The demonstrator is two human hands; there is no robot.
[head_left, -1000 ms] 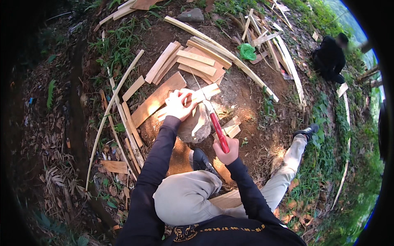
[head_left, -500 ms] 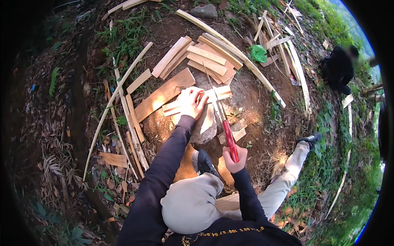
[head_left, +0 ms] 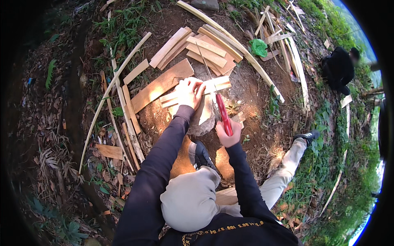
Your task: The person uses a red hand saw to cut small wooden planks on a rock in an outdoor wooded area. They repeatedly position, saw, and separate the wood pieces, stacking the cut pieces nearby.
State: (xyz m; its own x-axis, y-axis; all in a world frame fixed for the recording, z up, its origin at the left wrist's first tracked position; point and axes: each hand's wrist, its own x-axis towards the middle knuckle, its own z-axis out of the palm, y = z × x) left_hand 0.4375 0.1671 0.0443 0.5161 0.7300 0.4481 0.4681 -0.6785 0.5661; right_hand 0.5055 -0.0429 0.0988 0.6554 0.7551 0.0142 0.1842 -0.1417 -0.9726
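Observation:
My right hand (head_left: 228, 133) is wrapped round the red handle of a handsaw (head_left: 222, 107). Its thin blade points away from me and lies across a pair of stacked wooden strips (head_left: 223, 83). Just left of the blade, my left hand (head_left: 190, 93) holds the strips down with its fingers curled over them. Under the strips is a pale grey rock (head_left: 201, 127). The lower part of the left hand's grip is hidden.
Beyond the rock lie piled short boards (head_left: 211, 51), and a wide plank (head_left: 164, 84) lies at its left. Long bent wood strips (head_left: 113, 88) flank the spot. A green plastic bag (head_left: 258, 47) is at the right. A person in dark clothes (head_left: 339, 69) crouches farther off.
My right hand has pushed the saw forward, so its handle now nearly reaches the strips. My left hand keeps its place on the wood. The view has shifted slightly.

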